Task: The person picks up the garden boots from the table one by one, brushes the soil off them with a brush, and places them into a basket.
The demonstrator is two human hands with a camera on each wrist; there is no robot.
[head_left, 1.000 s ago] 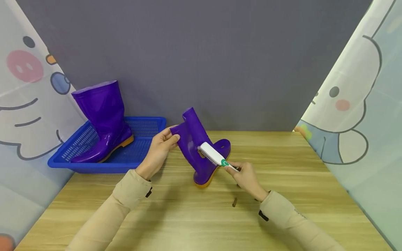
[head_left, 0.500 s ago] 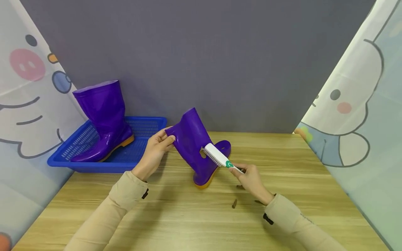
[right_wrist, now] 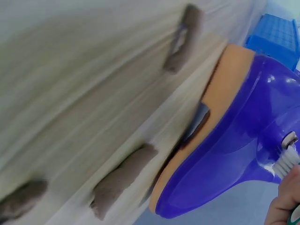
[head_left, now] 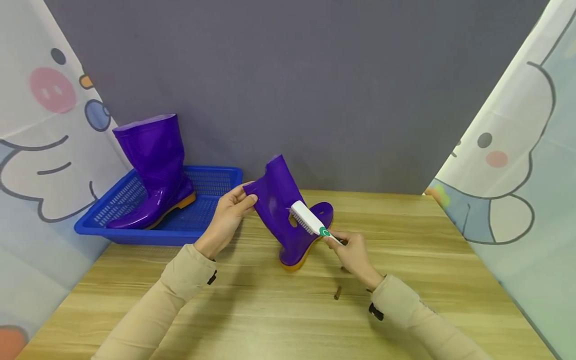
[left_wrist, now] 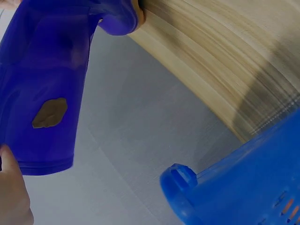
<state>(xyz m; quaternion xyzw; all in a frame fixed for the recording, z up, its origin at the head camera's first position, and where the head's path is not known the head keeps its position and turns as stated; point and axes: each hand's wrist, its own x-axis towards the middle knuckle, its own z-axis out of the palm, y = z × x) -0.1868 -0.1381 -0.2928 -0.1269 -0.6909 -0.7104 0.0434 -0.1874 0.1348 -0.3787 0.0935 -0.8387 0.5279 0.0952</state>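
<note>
A grey wall [head_left: 315,90] backs the wood-grain bench [head_left: 270,320]. Near its back edge, a purple boot [head_left: 276,205] tilts its shaft leftward, toe toward the back right corner; the left hand [head_left: 226,217] pinches the cuff, the right hand [head_left: 354,254] grips a brush [head_left: 308,217].

Soft, fairly even light fills the head view, with a paler sheen towards the desk's [head_left: 432,245] near edge; the left sleeve [head_left: 146,307] throws a blurry shadow across the desk. Glossy highlights streak the standing boot [head_left: 150,152]. The left wrist view is dimmer, with a dark shadow beside the basket [left_wrist: 248,173]. The right wrist view looks hazy: brown pieces [right_wrist: 124,180] smear, and white glints dot the held boot [right_wrist: 220,164].
</note>
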